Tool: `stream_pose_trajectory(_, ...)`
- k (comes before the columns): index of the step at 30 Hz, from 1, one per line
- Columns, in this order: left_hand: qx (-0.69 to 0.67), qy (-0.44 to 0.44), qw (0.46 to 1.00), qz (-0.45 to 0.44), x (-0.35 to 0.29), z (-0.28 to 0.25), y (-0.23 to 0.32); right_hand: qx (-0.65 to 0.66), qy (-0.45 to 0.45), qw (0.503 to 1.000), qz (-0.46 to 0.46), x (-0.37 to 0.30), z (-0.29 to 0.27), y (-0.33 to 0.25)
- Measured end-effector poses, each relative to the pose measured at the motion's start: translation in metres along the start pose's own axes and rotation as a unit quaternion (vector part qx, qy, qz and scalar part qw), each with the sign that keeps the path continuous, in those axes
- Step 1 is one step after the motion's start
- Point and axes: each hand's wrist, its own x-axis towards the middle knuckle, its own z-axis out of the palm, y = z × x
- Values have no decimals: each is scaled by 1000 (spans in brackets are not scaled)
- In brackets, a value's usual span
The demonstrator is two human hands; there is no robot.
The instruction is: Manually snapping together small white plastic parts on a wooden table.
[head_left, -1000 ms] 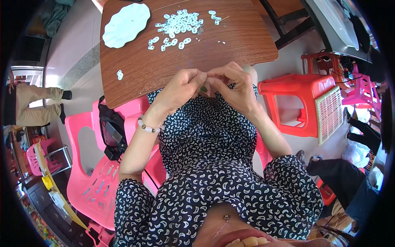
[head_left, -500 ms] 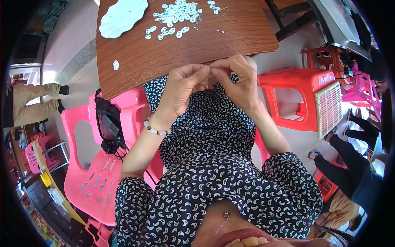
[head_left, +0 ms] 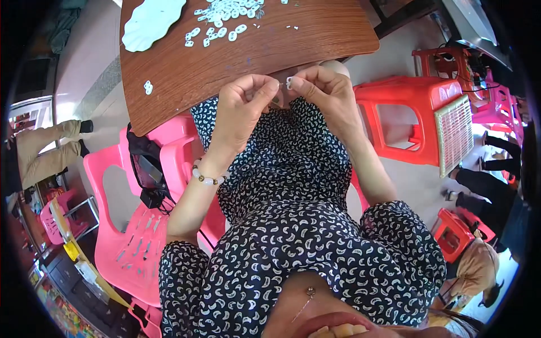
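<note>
Just past the near edge of the brown table, my two hands meet in the air, fingertips a short gap apart. Thumb and forefinger of my right hand [head_left: 329, 98] pinch a small white plastic piece with holes [head_left: 289, 83]. My left hand [head_left: 243, 110] is closed in a pinch facing it; a tiny bit shows at its fingertips, too small to name. On the table [head_left: 282, 48] lies a heap of similar white two-holed pieces [head_left: 225, 12], with several scattered in front. A couple more white pieces [head_left: 148, 87] sit together near the left edge.
A white scalloped plate [head_left: 151, 25] lies at the table's far left. To my left stands a pink chair [head_left: 107, 248] with a black bag [head_left: 147, 169] on another pink seat. A red stool [head_left: 394, 96] and a woven mat [head_left: 455, 135] are at my right. People's legs show at both sides.
My hands have drawn slightly apart, and the white piece in my right fingers now shows. The view has shifted, so the table appears higher and farther left.
</note>
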Motion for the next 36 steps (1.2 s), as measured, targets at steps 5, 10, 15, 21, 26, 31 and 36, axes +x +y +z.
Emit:
stream_pose_trajectory(5,43,-5,999,22,0,1,-3,-13,4,1000,6,-2,0,-2)
stream_pose_trajectory(10,61,-10,997,36,0,3,-3,-67,16,998,-10,-3,0,-2)
stream_pose_trajectory(15,68,-16,997,42,1,5,-3,-71,9,997,-10,-4,-1,-3)
stream_pose_trajectory(21,79,-12,996,43,1,6,-4,-92,9,996,-7,-4,-2,0)
stream_pose_trajectory(26,84,-14,995,45,2,8,-5,-102,10,995,-17,-5,-2,0)
stream_pose_trajectory(31,61,-13,998,24,3,6,-6,-87,30,995,-41,-5,-4,0)
stream_pose_trajectory(36,46,-16,999,18,2,7,-7,-117,22,992,-50,-5,-3,2)
